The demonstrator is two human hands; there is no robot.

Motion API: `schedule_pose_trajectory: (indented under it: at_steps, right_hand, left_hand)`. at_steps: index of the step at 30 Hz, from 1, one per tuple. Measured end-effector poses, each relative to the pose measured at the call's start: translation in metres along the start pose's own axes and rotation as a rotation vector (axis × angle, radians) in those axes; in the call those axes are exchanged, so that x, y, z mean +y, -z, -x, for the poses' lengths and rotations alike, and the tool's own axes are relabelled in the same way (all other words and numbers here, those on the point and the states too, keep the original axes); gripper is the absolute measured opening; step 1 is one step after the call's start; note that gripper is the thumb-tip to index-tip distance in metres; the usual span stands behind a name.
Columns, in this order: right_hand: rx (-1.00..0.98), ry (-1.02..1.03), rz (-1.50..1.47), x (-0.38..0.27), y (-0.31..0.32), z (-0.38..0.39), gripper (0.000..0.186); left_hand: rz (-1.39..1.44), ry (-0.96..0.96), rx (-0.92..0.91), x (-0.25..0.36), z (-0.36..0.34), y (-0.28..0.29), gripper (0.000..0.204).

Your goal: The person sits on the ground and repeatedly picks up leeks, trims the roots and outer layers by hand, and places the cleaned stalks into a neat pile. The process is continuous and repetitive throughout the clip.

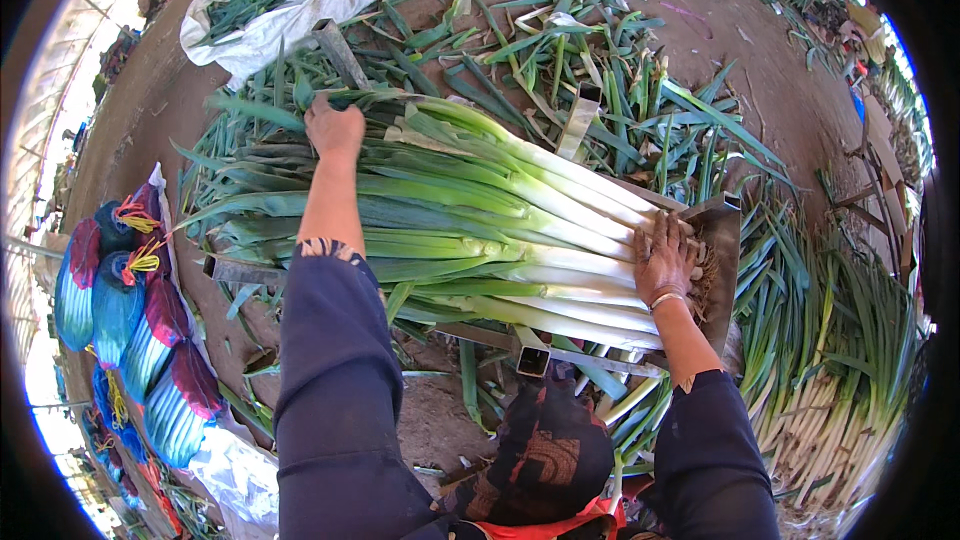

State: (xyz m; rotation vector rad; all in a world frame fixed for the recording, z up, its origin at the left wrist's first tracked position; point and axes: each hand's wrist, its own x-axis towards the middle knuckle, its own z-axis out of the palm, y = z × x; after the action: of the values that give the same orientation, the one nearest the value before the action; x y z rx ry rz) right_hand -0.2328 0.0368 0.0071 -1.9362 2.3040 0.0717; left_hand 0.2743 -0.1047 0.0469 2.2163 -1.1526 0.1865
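A row of big leeks lies side by side across a metal frame, green leaves to the left and white stems to the right. My left hand is at the far edge of the leaves, its fingers closed on a leek leaf. That leaf is smeared by motion. On the white stems near the root ends, my right hand rests flat with fingers spread. Just right of it, a metal end plate stands by the roots, which are partly hidden by the hand.
Loose leaves litter the ground beyond the frame. A white sack of green leaves stands at the far left. Bundles in coloured net bags are stacked at left. More leeks are piled at right. A square metal tube juts toward me.
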Motion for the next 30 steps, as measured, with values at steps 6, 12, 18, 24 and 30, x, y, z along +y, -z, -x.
schedule_pose_trajectory:
  at_steps: [6, 12, 18, 24, 30]
  right_hand:
    - [-0.020, -0.032, 0.005, 0.000, 0.006, 0.000, 0.069]
    - [0.037, -0.023, 0.018, 0.009, 0.000, -0.004, 0.069]
    - [0.056, 0.002, 0.005, 0.000, -0.003, 0.005, 0.069]
    - [-0.077, -0.062, -0.022, -0.005, 0.011, 0.007, 0.072]
    - [-0.005, -0.091, -0.286, 0.010, -0.002, -0.002, 0.064]
  left_hand:
    - [0.116, -0.351, 0.521, 0.057, 0.028, 0.071, 0.041]
    - [0.720, -0.439, -0.100, 0.075, 0.279, 0.129, 0.013]
    - [0.135, -0.318, 0.186, -0.033, 0.316, 0.108, 0.037]
    - [-0.270, -0.173, 0.149, -0.015, 0.199, 0.077, 0.030]
    - [-0.617, -0.784, -0.419, -0.078, 0.145, 0.050, 0.022]
